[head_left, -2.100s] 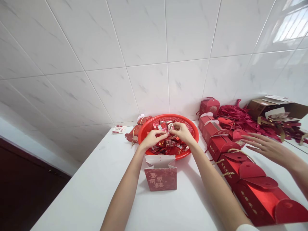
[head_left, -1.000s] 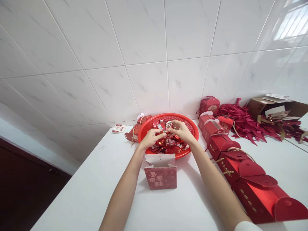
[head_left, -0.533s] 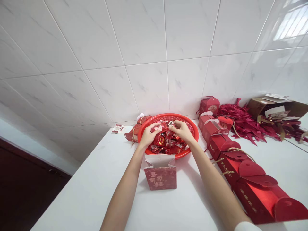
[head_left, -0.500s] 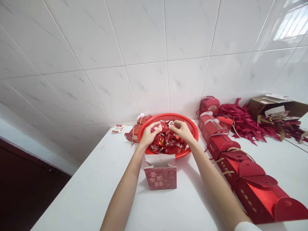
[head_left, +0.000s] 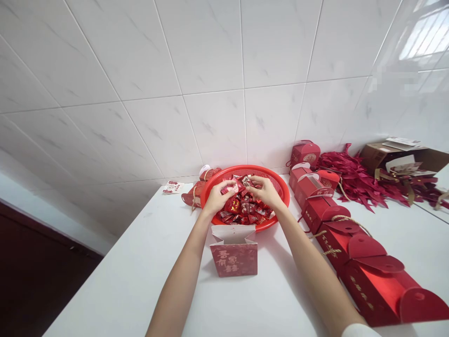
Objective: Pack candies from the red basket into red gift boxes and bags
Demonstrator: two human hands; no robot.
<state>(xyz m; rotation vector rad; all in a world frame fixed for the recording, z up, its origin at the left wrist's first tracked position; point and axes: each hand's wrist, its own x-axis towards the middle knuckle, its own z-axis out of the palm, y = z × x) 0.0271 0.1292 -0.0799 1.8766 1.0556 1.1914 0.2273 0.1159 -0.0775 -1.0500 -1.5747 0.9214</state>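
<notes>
Both hands are over a red plastic basket (head_left: 285,196) filled with red-wrapped candies (head_left: 245,206). My left hand (head_left: 218,197) is closed on a pink-and-red wrapped candy (head_left: 230,188) at the basket's left side. On the right, my right hand (head_left: 265,191) has thumb and fingers curled at a whitish wrapped candy (head_left: 246,180), its fingertips against it. In front of the basket a red paper box (head_left: 234,260) stands upright with its top open and pale lettering on its face.
A row of red gift boxes (head_left: 351,248) runs along the right. Behind it lie dark red ribbons (head_left: 354,175) and a cardboard box (head_left: 379,157). Red pouches (head_left: 194,195) and a printed card (head_left: 173,187) lie left of the basket, near the tiled wall (head_left: 217,126).
My fingers have shifted slightly over the candies, with the right hand's fingers a little more spread. Some candies in the basket lie differently. The open paper box has not moved.
</notes>
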